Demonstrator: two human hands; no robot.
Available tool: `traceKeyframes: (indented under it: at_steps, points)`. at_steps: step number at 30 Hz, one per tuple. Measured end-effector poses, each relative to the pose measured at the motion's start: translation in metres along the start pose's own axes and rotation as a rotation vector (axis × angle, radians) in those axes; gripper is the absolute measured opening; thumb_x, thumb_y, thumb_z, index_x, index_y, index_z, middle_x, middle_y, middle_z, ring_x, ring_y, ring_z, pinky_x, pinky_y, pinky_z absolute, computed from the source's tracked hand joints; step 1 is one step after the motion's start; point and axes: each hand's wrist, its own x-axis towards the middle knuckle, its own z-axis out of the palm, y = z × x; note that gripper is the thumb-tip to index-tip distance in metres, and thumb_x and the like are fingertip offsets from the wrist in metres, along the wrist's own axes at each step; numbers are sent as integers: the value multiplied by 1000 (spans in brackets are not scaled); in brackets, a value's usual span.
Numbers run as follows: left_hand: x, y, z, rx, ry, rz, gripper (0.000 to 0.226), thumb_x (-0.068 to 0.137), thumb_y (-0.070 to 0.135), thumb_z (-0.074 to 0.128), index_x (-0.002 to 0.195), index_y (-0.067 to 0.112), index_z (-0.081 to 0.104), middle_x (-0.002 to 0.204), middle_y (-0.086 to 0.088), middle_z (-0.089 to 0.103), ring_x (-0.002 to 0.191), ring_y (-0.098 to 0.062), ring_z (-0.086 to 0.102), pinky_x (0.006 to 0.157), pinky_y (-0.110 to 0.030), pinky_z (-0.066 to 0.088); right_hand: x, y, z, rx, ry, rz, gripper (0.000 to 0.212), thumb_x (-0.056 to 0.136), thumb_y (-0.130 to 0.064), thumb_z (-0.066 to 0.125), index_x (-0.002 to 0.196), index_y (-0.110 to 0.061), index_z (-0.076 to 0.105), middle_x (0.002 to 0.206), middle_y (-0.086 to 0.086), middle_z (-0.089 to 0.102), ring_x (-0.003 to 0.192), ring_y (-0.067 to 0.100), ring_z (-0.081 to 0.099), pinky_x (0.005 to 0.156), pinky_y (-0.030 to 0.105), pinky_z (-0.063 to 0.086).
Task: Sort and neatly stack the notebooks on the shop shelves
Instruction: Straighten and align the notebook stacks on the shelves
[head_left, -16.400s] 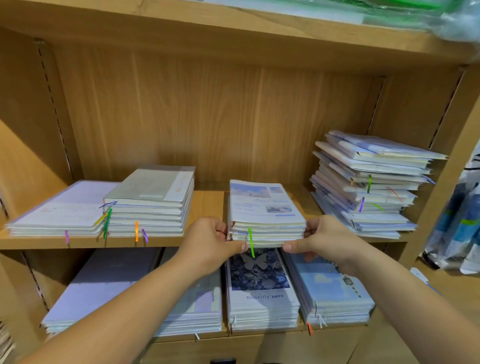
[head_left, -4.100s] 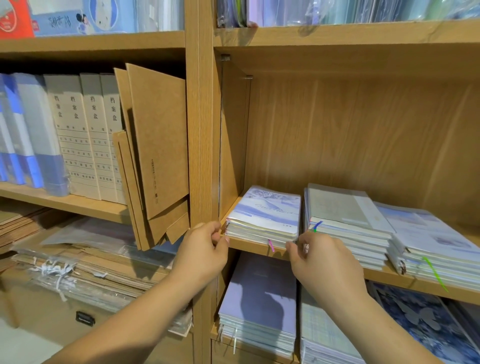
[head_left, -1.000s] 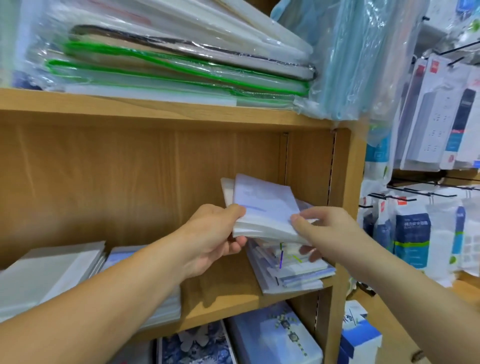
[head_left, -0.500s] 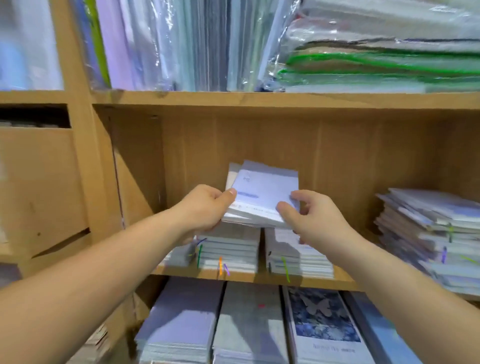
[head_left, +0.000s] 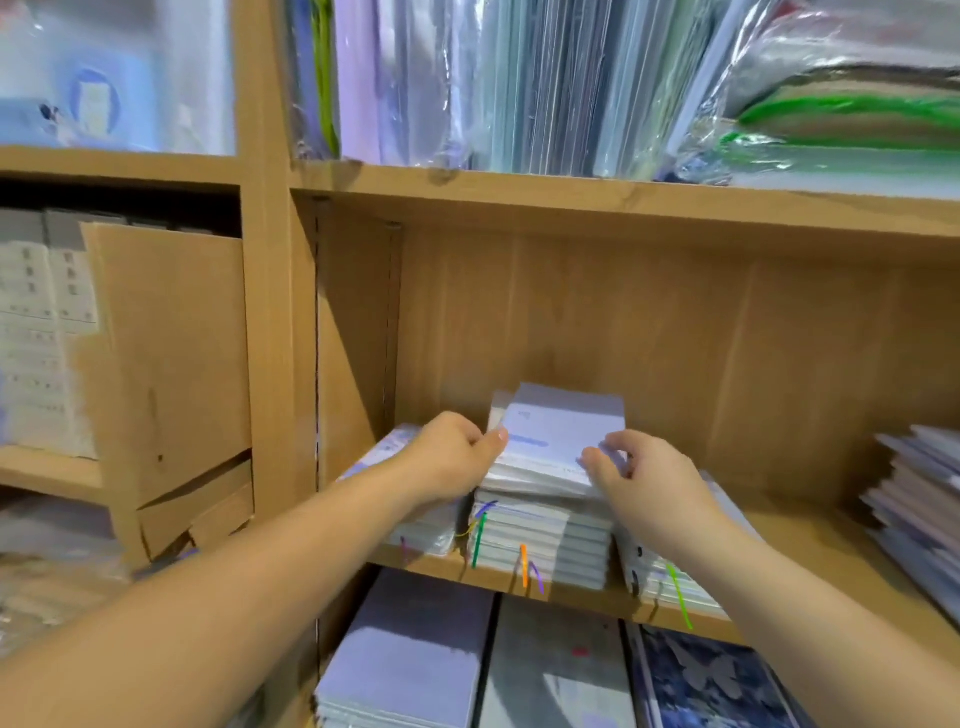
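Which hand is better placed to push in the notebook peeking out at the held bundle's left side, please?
Left: the left hand grips the notebook bundle at its left edge, right beside the protruding notebook, while the right hand holds the opposite front corner.

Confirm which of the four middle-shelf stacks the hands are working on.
The second stack from the left, with orange and purple ribbons: the left hand and right hand hold a notebook bundle directly over it.
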Motion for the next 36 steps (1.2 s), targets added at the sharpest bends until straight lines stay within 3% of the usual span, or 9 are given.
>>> traceKeyframes:
  at_steps: [3,6,8,11,18,23,30,34,36]
  points:
    - [3,-15,2,148,65,104,49,100,43,56,61,15,48,53,3,43,51,-14,39,53,-29,35,-3,11,0,-78,-103,-8,51,99,-57,53,125,-15,66,86,-8,63,73,8,53,61,26,40]
    - [1,-24,-10,142,21,212,22,101,41,56,101,29,75,88,10,70,80,-6,63,80,-30,53,-2,14,-10,-19,-97,-10,67,92,-67,56,134,-16,64,106,-8,67,96,12,61,73,26,43]
    - [-7,-27,-13,129,-107,241,37,92,52,67,129,48,64,108,20,67,93,4,63,83,-14,49,0,12,-16,26,-141,-22,78,83,-71,65,139,-17,61,123,-8,66,108,11,61,81,25,44]
    - [-13,-33,-2,208,-96,278,65,83,56,77,142,35,58,130,20,63,111,5,60,94,-17,50,3,10,-17,36,-204,-52,78,74,-69,76,132,-17,67,99,-15,64,81,2,56,68,20,42]
    - [-15,-34,10,87,32,255,45,78,41,87,117,27,70,101,11,72,91,-8,69,87,-36,58,3,14,-10,170,-285,-69,105,58,-75,76,144,-17,58,145,-11,57,127,9,54,92,22,43]
    - [-10,-36,6,-32,-41,218,36,77,38,88,107,32,69,99,7,74,88,-9,71,87,-31,59,-4,22,-6,238,-216,-61,96,62,-70,80,142,-21,60,142,-13,59,122,7,56,97,28,47]
    - [-4,-37,2,27,-22,193,48,85,37,82,130,32,67,91,11,69,79,-2,65,74,-11,49,-8,28,3,227,-151,-35,88,68,-61,85,143,-23,59,118,-8,71,103,5,65,89,35,57]
    - [-4,-37,1,77,-23,217,48,85,40,81,130,41,65,90,10,68,81,-2,66,75,-15,52,-9,29,3,167,-160,-44,89,65,-66,83,141,-24,61,107,-18,69,98,-1,63,79,26,54]
    - [-4,-36,1,36,-70,217,35,84,36,83,109,53,64,87,2,70,73,-1,65,77,-28,57,-9,27,2,169,-168,-39,83,64,-66,84,136,-30,65,118,-14,70,101,4,65,82,29,54]
